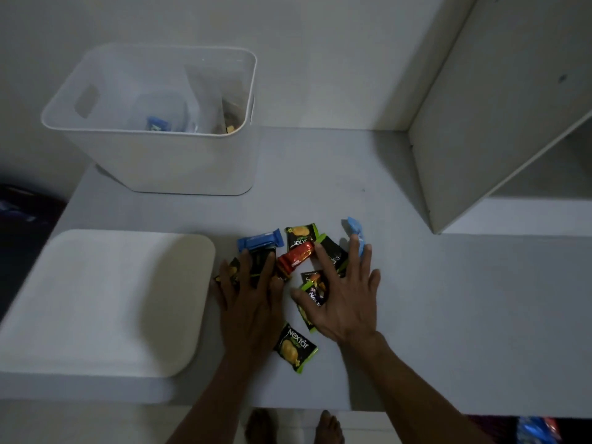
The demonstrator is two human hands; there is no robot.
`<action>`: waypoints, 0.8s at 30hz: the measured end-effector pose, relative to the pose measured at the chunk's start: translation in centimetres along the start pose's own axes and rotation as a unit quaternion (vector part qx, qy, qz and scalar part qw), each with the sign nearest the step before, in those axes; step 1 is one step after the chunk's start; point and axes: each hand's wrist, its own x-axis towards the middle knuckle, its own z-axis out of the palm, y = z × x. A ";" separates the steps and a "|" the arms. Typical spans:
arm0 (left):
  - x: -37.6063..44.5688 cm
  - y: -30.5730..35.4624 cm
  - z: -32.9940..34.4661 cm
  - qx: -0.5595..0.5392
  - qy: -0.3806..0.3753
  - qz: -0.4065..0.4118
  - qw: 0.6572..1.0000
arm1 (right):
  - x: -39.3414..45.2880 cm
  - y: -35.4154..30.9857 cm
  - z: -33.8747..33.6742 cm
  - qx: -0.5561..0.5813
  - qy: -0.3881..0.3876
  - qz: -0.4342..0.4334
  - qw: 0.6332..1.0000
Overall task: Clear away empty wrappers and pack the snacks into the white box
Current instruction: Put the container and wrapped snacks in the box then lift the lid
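Spreading both hands flat over the snack pile, we work at six o'clock on the grey tabletop (320,174). Our left hand (253,296) lies fingers wide and straight on dark green-trimmed packets; nothing is gripped. Our right hand (346,299) is likewise splayed, thumb out toward nine o'clock, pressing on a black-and-green packet (312,294), with fingertips reaching a light blue wrapper (355,229) at its one o'clock.

Between the hands lies a red foil bar (294,257); at twelve o'clock of the left fingers, a blue foil bar (260,241). A black-and-green Nextar biscuit packet (296,347) sits apart near the table's front edge, between the wrists.

The white plastic box with handle cut-outs (160,161) stands at eleven o'clock, well apart from the pile, some items already inside. A flat white rounded lid (105,299) rests at nine o'clock, just beside the left hand.

Judgement: this looks like sorting. To do it well we should press each packet lightly to feel whether it is full or flat, draw flat ones aside, then gather full ones inward before lifting. Which packets are empty we cannot tell; the light is dim.
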 end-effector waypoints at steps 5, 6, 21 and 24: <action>0.6 -0.1 0.3 0.042 -0.011 0.021 0.999 | 1.5 0.4 0.5 -0.058 -0.032 -0.001 0.998; 0.6 0.0 0.3 0.045 -0.008 0.021 0.999 | 1.3 0.5 0.6 -0.066 -0.022 -0.006 0.998; 1.4 0.6 0.7 0.016 0.037 0.004 0.999 | 5.7 2.3 0.2 -0.087 -0.061 -0.121 0.987; 1.5 0.6 0.8 0.033 0.051 0.000 0.998 | 4.0 2.5 0.9 -0.076 0.002 -0.111 0.991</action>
